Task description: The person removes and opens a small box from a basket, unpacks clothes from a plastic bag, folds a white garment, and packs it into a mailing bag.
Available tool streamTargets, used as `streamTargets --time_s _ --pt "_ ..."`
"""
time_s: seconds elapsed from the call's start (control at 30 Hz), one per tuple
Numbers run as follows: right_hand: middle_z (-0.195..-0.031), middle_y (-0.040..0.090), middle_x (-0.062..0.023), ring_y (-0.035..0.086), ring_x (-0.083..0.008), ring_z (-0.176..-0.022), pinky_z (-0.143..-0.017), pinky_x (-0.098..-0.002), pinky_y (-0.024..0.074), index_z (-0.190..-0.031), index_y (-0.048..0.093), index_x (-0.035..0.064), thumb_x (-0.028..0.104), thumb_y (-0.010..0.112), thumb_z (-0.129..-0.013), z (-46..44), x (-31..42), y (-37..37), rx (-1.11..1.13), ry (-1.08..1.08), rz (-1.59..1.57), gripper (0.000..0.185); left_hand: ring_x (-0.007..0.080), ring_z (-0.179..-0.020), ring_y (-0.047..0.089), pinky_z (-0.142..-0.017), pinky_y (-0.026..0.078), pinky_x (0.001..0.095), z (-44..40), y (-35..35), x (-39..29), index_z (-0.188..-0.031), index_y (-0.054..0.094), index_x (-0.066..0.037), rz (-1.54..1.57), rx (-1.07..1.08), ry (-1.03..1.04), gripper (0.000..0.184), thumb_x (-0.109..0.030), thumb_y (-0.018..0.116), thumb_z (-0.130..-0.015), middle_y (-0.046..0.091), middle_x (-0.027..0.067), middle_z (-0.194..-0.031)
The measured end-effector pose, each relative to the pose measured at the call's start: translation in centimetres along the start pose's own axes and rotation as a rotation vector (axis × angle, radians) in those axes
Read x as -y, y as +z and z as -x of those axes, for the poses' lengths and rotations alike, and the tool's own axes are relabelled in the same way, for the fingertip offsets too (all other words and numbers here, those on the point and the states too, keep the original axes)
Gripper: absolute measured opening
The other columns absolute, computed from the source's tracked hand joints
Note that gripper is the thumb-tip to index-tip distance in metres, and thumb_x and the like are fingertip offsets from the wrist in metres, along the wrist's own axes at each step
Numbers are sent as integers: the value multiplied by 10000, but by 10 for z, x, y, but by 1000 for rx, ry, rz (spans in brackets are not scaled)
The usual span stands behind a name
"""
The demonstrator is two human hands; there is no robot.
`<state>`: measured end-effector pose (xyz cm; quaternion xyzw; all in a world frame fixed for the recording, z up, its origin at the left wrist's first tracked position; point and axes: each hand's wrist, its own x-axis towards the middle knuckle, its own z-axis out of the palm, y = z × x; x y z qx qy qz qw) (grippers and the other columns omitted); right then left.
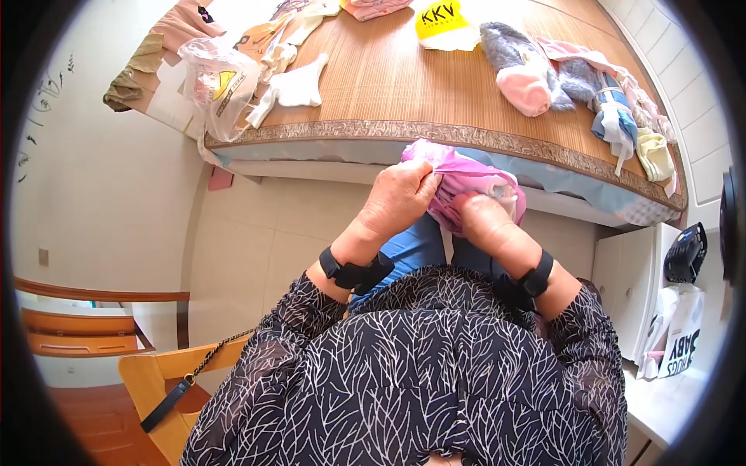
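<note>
A pink bag (474,180), thin like plastic, is held over my lap in front of the bed's edge. My left hand (399,196) pinches its gathered left side between thumb and fingers. Something whitish with darker marks (505,189) shows at the bag's right side; what it is I cannot make out. My right hand (486,223) is at the bag's front opening, its fingers hidden in the pink folds, so their grip does not show. Both wrists wear black bands.
A bamboo mat (388,85) covers the bed. On it lie white socks (299,84), a clear plastic bag (221,81), a yellow KKV bag (444,25), grey fluffy clothing (509,50) and a rolled blue bundle (614,116). A white cabinet (625,287) stands at right, a wooden chair (148,380) at left.
</note>
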<state>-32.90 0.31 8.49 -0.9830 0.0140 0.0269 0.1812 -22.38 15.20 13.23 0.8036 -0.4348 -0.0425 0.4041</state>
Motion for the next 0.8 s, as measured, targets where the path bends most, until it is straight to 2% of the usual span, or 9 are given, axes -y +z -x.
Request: streamTargets --time_s 0.07,0.17,0.2,0.33,0.47,0.57,0.67,0.77,0.8 --pt "-898 641 -193 653 -329 -831 -718 -400 531 -879 648 25 74 549 -778 -6 0 0 24 56 50 150 361 -671 542 -620 449 378 -1 -1 -2 -812 555 15 -22 -5 -5 183 -157 561 -876 551 203 -732" --pt "-917 643 -200 652 -331 -839 -712 -404 531 -879 656 29 81 541 -783 -16 -6 6 -113 85 52 158 361 -662 538 -620 449 378 -3 -5 0 -811 556 12 -18 -8 -9 184 -159 559 -877 547 205 -722" --pt "-848 635 -188 635 -351 -792 -673 -430 504 -868 613 35 106 583 -766 -19 -13 11 -226 37 1 128 361 -659 536 -619 449 378 -3 -5 1 -811 556 11 -11 -10 -13 185 -161 559 -877 545 206 -718" --pt "-927 642 -182 644 -343 -862 -745 -425 519 -923 633 31 84 577 -759 -31 -9 6 18 140 -37 181 366 -661 533 -618 447 383 -3 -6 0 -795 545 12 -16 -6 -4 198 -168 558 -876 540 210 -712" --pt "-1028 619 -176 584 -314 -1008 -851 -391 475 -986 610 36 98 515 -822 -41 2 23 -187 -107 -150 200 373 -668 534 -619 447 390 -4 -2 -3 -776 531 12 -19 -4 10 206 -167 556 -876 540 211 -715" --pt "-1017 610 -148 565 -300 -1001 -863 -371 453 -969 595 54 91 449 -865 -45 18 4 102 44 -142 183 378 -674 536 -620 447 397 -1 1 -2 -769 526 8 -18 -6 13 203 -163 554 -876 539 211 -715" --pt "-1026 607 -136 563 -272 -999 -868 -354 437 -1012 577 58 89 451 -876 -62 -5 43 -159 -115 -500 188 384 -679 537 -620 447 406 4 7 -1 -768 525 4 -20 -10 21 198 -160 554 -874 538 208 -714" --pt "-1040 596 -124 549 -226 -994 -880 -324 419 -1054 562 62 105 440 -898 -68 -14 70 -239 -60 -775 202 396 -696 547 -628 449 424 6 14 -4 -770 527 2 -22 -4 20 203 -170 542 -878 546 210 -723" --pt "-1074 584 -121 532 -211 -1018 -904 -312 406 -1114 540 58 113 418 -915 -64 -15 67 -301 -128 -728 240 397 -702 550 -631 451 428 6 17 -5 -772 529 2 -25 2 22 205 -173 537 -880 549 212 -728"
